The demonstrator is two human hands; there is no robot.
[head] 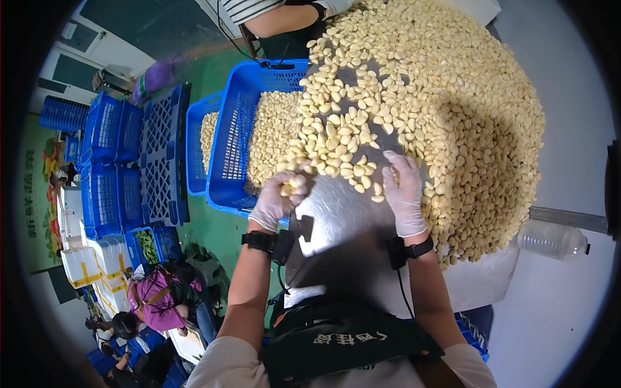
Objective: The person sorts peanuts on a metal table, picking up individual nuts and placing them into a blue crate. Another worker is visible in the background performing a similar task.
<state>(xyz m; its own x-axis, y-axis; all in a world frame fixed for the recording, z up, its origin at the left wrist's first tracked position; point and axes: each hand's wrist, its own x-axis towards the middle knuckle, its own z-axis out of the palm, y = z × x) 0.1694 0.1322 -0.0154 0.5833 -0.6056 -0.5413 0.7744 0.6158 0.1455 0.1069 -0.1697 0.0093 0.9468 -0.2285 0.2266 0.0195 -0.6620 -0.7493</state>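
Peeled garlic cloves [485, 97] lie in a large heap on a stainless steel table [335, 208], thinning out toward its left edge. My left hand [279, 196], in a thin white glove, is at that edge with its fingers curled around a few garlic cloves [292, 186]. Beside the heap, my gloved right hand [403, 189] rests near loose cloves with its fingers apart, and I see nothing in it. Left of the table, a blue plastic crate [230, 131] contains many more cloves, just beyond my left hand.
Another blue crate [194, 150] with cloves stands behind the first. A co-worker's gloved hand [337, 7] touches the heap's far side. Stacked blue crates [102, 199] and a plastic pallet [162, 155] are at left. A clear plastic bottle [553, 240] lies at right.
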